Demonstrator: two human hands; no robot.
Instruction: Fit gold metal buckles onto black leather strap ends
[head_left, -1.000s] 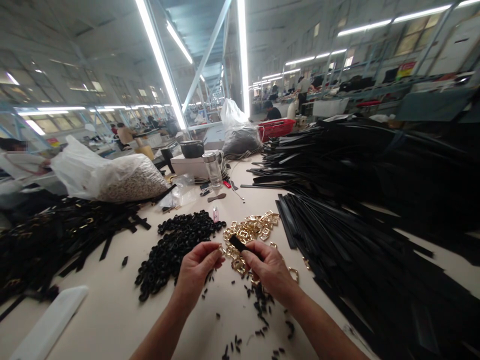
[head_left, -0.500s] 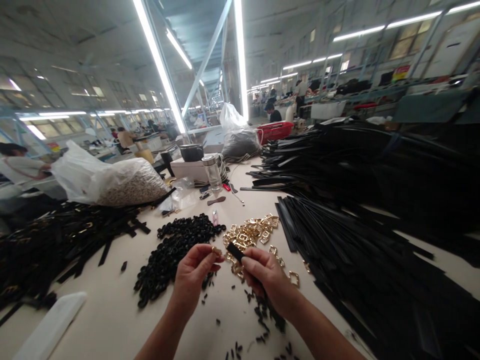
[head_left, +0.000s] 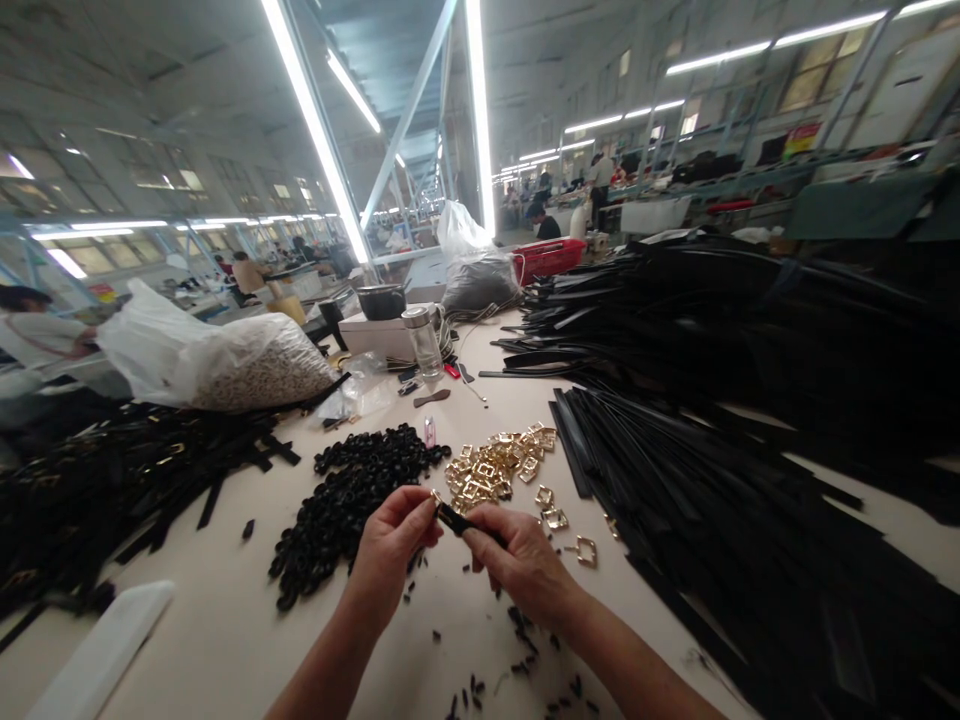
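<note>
One gold buckle meets one black strap between the fingers: the left hand pinches the buckle, the right hand clamps the strap. Bringing the two together appears underway; that calls for steady alignment. Just beyond the fingers on the desk lie uncountable heaped buckles and black loops.
</note>
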